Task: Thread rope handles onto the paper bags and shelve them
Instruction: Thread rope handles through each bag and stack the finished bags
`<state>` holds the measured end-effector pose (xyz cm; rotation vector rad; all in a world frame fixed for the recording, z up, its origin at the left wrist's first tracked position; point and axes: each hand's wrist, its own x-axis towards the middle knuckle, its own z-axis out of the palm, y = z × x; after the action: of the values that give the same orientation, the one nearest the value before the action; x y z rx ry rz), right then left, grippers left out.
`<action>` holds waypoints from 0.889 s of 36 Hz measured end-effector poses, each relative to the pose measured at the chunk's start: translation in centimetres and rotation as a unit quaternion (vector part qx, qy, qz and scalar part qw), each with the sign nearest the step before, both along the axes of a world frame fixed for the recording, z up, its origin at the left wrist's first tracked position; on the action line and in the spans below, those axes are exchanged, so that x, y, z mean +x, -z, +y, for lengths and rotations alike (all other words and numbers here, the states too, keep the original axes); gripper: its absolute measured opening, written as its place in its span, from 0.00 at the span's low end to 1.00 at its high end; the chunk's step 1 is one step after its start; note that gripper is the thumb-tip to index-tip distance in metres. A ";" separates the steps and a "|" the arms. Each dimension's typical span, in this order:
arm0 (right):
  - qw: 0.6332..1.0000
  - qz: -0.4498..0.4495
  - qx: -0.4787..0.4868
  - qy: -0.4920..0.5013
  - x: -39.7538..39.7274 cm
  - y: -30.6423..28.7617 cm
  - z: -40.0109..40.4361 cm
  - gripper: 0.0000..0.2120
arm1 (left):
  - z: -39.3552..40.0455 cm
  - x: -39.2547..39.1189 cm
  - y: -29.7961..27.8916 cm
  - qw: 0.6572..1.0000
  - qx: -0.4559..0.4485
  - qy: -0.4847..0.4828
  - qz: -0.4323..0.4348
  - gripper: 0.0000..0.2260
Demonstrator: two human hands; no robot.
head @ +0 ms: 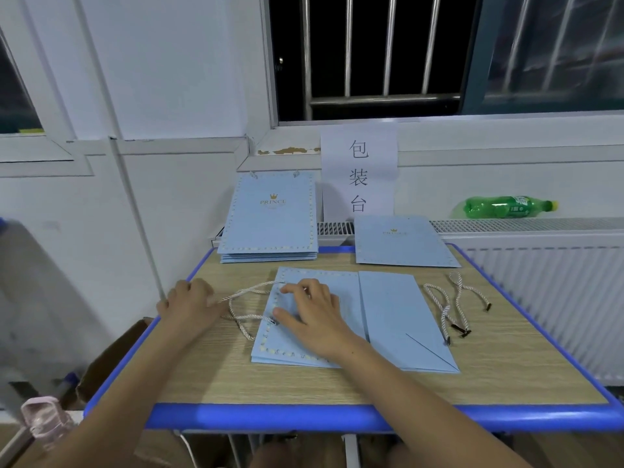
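Observation:
A flat light-blue paper bag (388,319) lies in the middle of the table (304,383). My right hand (314,315) presses on its left half, fingers spread near the dotted edge. A grey-white rope handle (246,298) loops out of the bag's left edge onto the wood. My left hand (190,307) rests at the table's left rim, fingertips touching that rope. Two loose rope handles (456,305) lie to the right of the bag. A stack of bags with handles (270,221) sits at the back left, and another flat bag (401,243) at the back right.
A paper sign (358,173) hangs on the wall behind the table. A green bottle (506,207) lies on the radiator shelf at right. A pink water bottle (47,420) stands low at the left, beside a brown cardboard box (111,359).

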<state>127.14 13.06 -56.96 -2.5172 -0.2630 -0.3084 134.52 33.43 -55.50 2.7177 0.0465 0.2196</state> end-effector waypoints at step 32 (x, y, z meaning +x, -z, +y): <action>0.987 0.100 -0.126 0.016 0.7 0.0 0.0 0.26 | -2.2 -2.7 1.4 0.924 0.024 0.347 -0.161 0.25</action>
<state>127.86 13.08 -56.96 -2.7790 -0.1913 -0.0340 131.86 31.21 -56.90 2.5174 -1.0031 0.4440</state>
